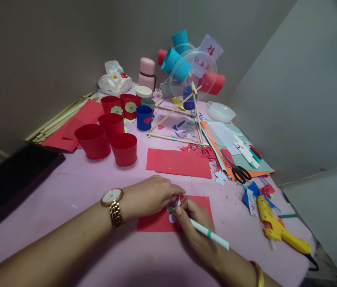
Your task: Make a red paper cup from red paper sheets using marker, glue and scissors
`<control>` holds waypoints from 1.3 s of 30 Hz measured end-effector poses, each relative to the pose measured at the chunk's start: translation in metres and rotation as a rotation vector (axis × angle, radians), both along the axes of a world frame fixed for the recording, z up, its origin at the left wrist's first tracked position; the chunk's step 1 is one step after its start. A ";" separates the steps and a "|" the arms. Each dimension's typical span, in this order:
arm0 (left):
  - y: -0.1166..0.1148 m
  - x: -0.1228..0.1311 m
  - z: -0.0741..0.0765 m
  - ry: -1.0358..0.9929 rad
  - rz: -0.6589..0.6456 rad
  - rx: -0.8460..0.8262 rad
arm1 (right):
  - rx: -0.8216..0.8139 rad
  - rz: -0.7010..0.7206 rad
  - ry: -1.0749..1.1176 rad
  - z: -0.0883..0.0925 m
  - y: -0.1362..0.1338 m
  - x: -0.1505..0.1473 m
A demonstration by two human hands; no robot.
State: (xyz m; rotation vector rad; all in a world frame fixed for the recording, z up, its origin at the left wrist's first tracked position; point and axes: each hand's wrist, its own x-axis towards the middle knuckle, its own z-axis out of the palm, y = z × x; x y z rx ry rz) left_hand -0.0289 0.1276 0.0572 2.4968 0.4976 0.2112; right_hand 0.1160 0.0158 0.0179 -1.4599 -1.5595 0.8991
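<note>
My right hand [196,225] is closed around a white marker pen [212,235] with a green band. The pen's tip end points down at a small pale paper cutout [172,218], mostly covered by my hands; a bit of green shows there. Under it lies a red paper sheet [153,224]. My left hand [150,196], with a gold watch [112,197] on the wrist, rests across the sheet's upper left. Its index finger is stretched out and the other fingertips press down by the cutout. More red paper sheets [180,162] lie just beyond my hands.
Several red paper cups [123,149] and a blue cup [144,118] stand left of a stick frame [174,139] bearing a cup wheel [192,75]. Scissors [240,174], loose markers [247,153] and a yellow glue gun [276,229] lie right. A black tray-like object [16,179] is left.
</note>
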 end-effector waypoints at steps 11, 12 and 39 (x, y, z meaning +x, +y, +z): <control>0.002 -0.003 0.000 0.085 -0.012 -0.011 | -0.041 0.008 -0.046 -0.004 0.001 -0.002; 0.002 -0.003 0.000 0.087 -0.017 -0.014 | -0.048 0.011 -0.049 -0.004 0.001 -0.002; 0.000 -0.003 0.002 0.102 -0.001 -0.035 | -0.091 0.039 -0.078 0.001 0.003 0.000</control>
